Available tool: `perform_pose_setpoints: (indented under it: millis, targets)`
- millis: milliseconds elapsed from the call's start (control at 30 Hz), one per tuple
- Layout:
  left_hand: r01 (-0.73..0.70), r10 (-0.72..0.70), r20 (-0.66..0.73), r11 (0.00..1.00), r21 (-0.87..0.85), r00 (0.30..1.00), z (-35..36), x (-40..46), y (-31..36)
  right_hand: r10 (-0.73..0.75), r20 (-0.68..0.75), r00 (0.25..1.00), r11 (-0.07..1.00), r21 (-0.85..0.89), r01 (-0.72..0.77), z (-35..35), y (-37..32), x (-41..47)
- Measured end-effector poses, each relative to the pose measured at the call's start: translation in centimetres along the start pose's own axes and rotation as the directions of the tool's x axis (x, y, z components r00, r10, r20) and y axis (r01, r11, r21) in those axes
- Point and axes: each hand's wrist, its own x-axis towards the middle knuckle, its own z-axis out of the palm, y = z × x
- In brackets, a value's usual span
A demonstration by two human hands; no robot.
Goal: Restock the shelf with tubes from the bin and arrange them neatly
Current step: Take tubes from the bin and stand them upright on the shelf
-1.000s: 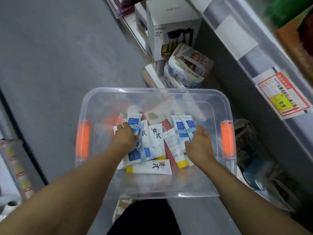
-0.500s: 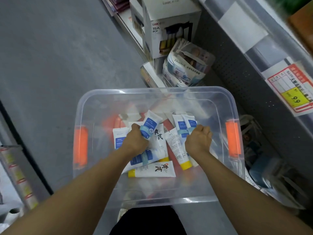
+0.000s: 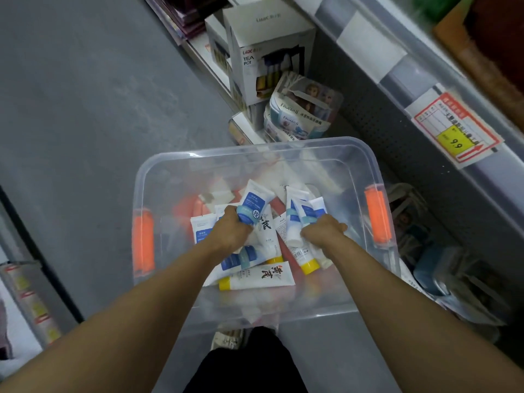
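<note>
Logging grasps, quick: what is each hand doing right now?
Left hand: grips a blue-and-white tube.
Right hand: grips several blue-and-white tubes.

Left hand now lifts a blue-label tube clear of the pile; right hand grips several tubes, raised upright.

Both hands in clear bin: left hand grips blue-white tube; right hand grips several tubes.
</note>
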Motion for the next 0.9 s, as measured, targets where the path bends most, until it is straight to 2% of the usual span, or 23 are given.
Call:
perform_pose_setpoints:
  millis: [133, 200, 333, 467, 567, 767, 900]
  targets:
    - [-0.015, 0.013, -0.017, 0.995, -0.102, 1.0, -1.2, -2.7, 1.3, -0.054, 0.043, 0.998, 0.955, 0.294, 0.039, -1.1, 0.9, -3.1]
    - [-0.039, 0.036, -0.018, 0.99, -0.133, 0.999, -1.9, -4.3, 2.0, -0.091, 0.042, 0.995, 0.92, 0.386, 0.068, -1.9, 1.0, -5.2]
    - [-0.083, 0.078, -0.034, 0.981, -0.175, 0.996, -3.6, -7.8, 3.7, -0.197, -0.06, 0.979, 0.838, 0.509, 0.199, -4.3, 0.7, -9.4]
    - [-0.189, 0.178, -0.079, 0.965, -0.179, 0.981, -5.2, -12.1, 6.1, -0.252, -0.161, 0.954, 0.706, 0.644, 0.295, -8.0, 0.2, -14.6]
    - [-0.284, 0.271, -0.105, 0.948, -0.143, 0.957, -6.1, -15.5, 8.0, -0.267, -0.246, 0.932, 0.655, 0.663, 0.363, -10.7, 0.3, -19.1]
    - [-0.469, 0.465, -0.061, 0.878, -0.096, 0.883, -7.1, -22.3, 11.6, -0.326, -0.402, 0.856, 0.557, 0.649, 0.518, -14.6, 2.1, -26.9]
    - [-0.585, 0.584, -0.039, 0.808, -0.076, 0.811, -6.9, -27.2, 13.9, -0.328, -0.543, 0.773, 0.532, 0.57, 0.626, -17.1, 3.9, -32.2]
